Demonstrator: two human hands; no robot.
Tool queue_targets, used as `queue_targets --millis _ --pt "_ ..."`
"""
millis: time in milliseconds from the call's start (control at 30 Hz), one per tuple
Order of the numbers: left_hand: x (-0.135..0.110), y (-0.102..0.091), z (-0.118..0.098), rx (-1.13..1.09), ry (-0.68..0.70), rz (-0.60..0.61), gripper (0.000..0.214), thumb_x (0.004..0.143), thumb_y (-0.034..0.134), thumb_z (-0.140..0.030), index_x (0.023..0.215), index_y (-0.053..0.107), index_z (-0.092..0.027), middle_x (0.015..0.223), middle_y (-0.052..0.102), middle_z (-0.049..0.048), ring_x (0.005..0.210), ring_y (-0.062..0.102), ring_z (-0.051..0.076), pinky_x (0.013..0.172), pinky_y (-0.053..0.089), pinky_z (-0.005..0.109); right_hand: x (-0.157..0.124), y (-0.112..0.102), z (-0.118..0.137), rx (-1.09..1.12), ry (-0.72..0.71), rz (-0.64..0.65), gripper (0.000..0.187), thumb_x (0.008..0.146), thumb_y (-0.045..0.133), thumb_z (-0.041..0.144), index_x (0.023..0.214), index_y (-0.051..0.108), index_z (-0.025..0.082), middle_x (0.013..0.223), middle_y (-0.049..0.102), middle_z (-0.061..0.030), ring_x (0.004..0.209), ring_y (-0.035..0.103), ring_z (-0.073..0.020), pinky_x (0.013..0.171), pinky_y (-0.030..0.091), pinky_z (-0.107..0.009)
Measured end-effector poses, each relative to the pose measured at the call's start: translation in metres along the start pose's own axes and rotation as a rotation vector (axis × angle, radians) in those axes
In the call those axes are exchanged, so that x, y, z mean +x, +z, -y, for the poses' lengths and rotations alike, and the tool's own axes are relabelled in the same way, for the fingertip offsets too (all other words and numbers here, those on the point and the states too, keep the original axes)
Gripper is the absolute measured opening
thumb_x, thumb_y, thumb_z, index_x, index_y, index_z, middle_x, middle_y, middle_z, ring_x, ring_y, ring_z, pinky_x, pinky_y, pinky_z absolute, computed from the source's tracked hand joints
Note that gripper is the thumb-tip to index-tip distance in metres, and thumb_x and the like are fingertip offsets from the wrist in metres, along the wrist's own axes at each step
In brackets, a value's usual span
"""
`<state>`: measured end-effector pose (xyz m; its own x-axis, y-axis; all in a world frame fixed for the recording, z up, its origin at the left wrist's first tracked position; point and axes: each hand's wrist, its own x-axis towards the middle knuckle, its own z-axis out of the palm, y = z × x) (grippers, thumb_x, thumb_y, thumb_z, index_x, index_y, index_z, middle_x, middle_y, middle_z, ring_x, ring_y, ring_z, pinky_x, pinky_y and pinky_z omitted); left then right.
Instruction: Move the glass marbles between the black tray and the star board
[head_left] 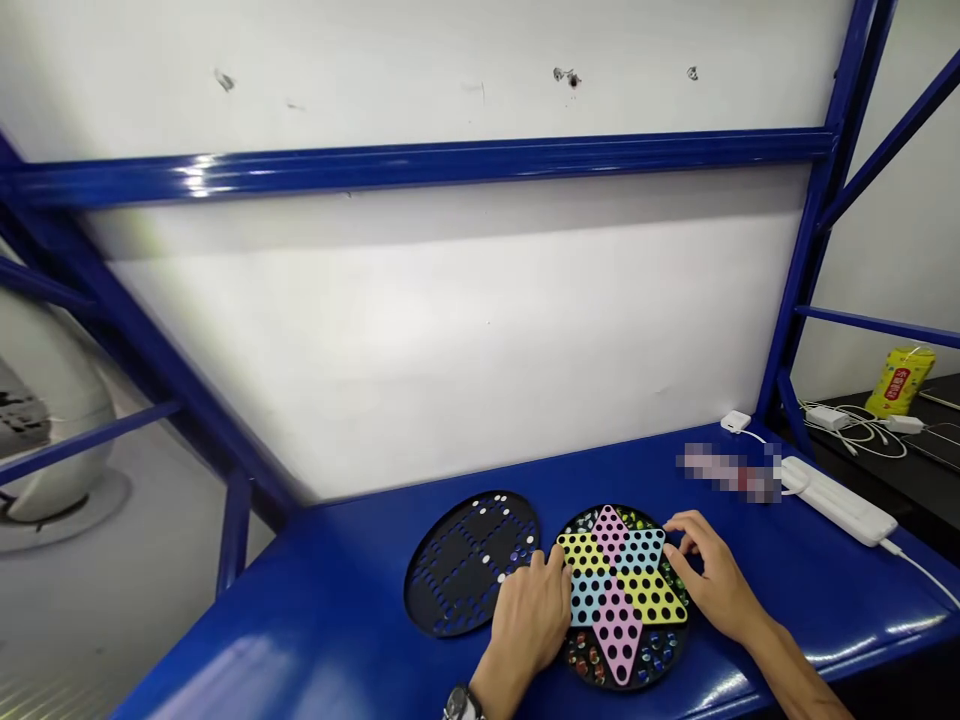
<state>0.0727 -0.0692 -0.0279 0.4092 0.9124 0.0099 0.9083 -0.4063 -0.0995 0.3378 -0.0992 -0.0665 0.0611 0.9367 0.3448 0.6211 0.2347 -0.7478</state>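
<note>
A round black Chinese checkers board (619, 640) with a pink, yellow and blue star full of holes lies near the front of the blue table. Coloured glass marbles (655, 652) fill the pockets around the star. My left hand (534, 608), fingers curled, grips the star's upper-left point at the board's left edge. On the opposite side, my right hand (709, 575) has its thumb and curled fingers about the star's upper-right point. Fingertips of the left hand are partly hidden. Left of the board lies a round black perforated disc (457, 575) with several white spots.
At the table's right stands a white power strip (836, 500) with a cable, beside a blurred-out item (727, 472) and a small white adapter (735, 421). Blue metal frame bars (450, 165) surround the table. A yellow packet (900, 382) and white cables (862, 428) lie on a dark surface at right.
</note>
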Motion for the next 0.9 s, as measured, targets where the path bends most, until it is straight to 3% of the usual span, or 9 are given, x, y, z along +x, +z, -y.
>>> queue_targets --millis 300,400,567,767,900 --pt "-0.001 -0.006 -0.003 -0.04 -0.109 0.006 0.041 0.103 0.027 -0.028 0.102 0.068 -0.02 0.081 0.073 0.0089 0.073 0.069 0.025 0.061 0.043 0.03 0.001 0.0 -0.001 -0.015 -0.005 0.027 0.026 0.096 0.047 0.044 0.108 0.06 0.025 0.107 0.062 -0.0055 0.073 0.06 -0.0159 0.073 0.055 -0.033" --pt "0.004 -0.005 0.007 -0.062 -0.049 0.038 0.045 0.103 0.026 -0.031 0.099 0.07 -0.021 0.087 0.074 0.0094 0.079 0.069 0.024 0.065 0.043 0.03 0.002 0.0 0.0 -0.017 0.001 0.045 0.025 0.096 0.046 0.043 0.109 0.058 0.025 0.105 0.061 -0.0054 0.074 0.059 -0.0163 0.072 0.055 -0.033" --pt "0.01 0.0 0.021 -0.037 0.1 0.115 0.043 0.102 0.028 -0.026 0.116 0.068 -0.024 0.101 0.073 0.0113 0.086 0.068 0.025 0.067 0.042 0.03 0.003 -0.002 0.005 -0.039 0.018 0.079 0.024 0.095 0.047 0.039 0.111 0.057 0.025 0.103 0.061 -0.0047 0.075 0.058 -0.0166 0.073 0.054 -0.033" --pt "0.01 -0.005 0.017 -0.094 -0.052 0.097 0.05 0.103 0.028 -0.042 0.097 0.073 -0.019 0.089 0.073 0.0131 0.084 0.069 0.024 0.071 0.044 0.03 0.002 -0.004 0.006 -0.045 0.023 0.081 0.023 0.095 0.047 0.039 0.111 0.057 0.026 0.102 0.061 -0.0036 0.074 0.058 -0.0165 0.074 0.053 -0.033" --pt "0.01 -0.006 0.016 -0.138 -0.136 0.077 0.054 0.104 0.024 -0.042 0.09 0.072 -0.02 0.086 0.075 0.0111 0.083 0.071 0.025 0.069 0.044 0.03 0.002 -0.004 0.006 -0.046 0.037 0.107 0.023 0.096 0.046 0.039 0.112 0.055 0.026 0.103 0.06 -0.0038 0.075 0.057 -0.0164 0.075 0.053 -0.034"
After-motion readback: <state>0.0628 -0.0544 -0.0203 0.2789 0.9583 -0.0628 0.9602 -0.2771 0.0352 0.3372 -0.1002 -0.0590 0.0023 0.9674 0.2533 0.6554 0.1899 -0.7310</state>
